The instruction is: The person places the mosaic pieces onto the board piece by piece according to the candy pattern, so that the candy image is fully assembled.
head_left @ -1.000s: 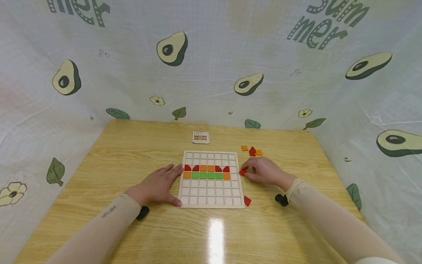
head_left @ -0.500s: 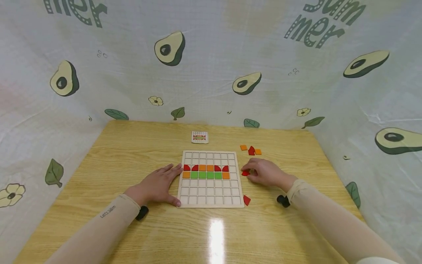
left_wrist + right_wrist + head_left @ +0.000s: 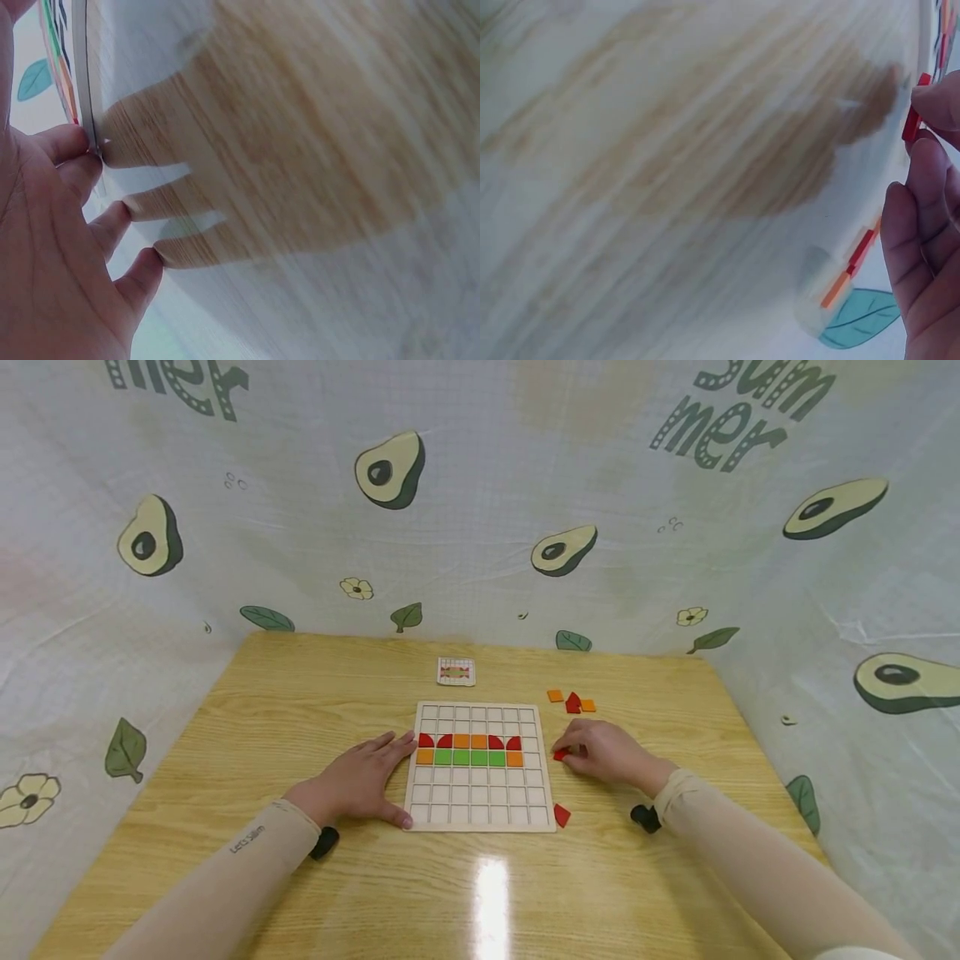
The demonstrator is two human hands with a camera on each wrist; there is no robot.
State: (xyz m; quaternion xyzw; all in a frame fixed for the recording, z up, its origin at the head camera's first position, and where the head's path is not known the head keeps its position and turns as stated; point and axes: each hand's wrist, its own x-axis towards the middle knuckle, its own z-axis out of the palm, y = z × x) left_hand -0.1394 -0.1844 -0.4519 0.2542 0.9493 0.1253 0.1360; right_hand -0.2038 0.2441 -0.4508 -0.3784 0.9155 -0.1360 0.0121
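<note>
A pale wooden grid board (image 3: 480, 793) lies on the table, with two rows of red, orange and green tiles in its squares. My left hand (image 3: 358, 779) rests at the board's left edge, thumb near the lower corner and fingers spread; in the left wrist view the left hand (image 3: 60, 247) touches the edge with its fingertips. To the right of the board, my right hand (image 3: 603, 750) pinches a red tile (image 3: 559, 755) between thumb and finger. That red tile (image 3: 916, 109) shows edge-on in the right wrist view, partly covered by the thumb.
Another red tile (image 3: 562, 815) lies beside the board's lower right corner. Behind the right hand are two orange tiles (image 3: 555, 696) and a red piece (image 3: 573, 702). A small pattern card (image 3: 456, 672) lies beyond the board. A printed cloth (image 3: 480, 527) hangs behind the table.
The right hand has shifted slightly right, away from the board, and the red tile has turned in its fingers, showing less now. The left hand stays in place.
</note>
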